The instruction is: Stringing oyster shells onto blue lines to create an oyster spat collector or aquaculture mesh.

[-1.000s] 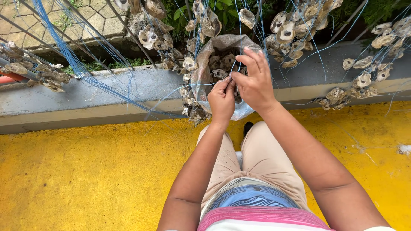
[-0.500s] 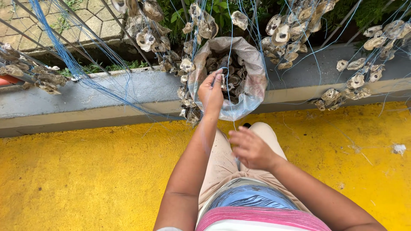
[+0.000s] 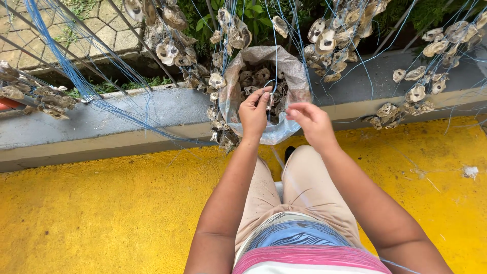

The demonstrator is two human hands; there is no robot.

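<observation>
- Oyster shell (image 3: 268,99): pinched in the left hand (image 3: 255,112) fingers, held over the mouth of the sack (image 3: 293,66), a loop of blue line (image 3: 274,56) at the fingertips.
- Right hand (image 3: 312,122): just beside, thumb and forefinger pressed together, apparently on the thin line; too fine to confirm.
- Risk: the line could slip or snag on neighbouring strands; the shell edge may nick a finger.
- Sack: translucent mesh, propped against the grey ledge (image 3: 127,116), partly filled with shells.
- Around: strung shells (image 3: 324,40) hang on lines above the yellow floor (image 3: 101,218).
</observation>
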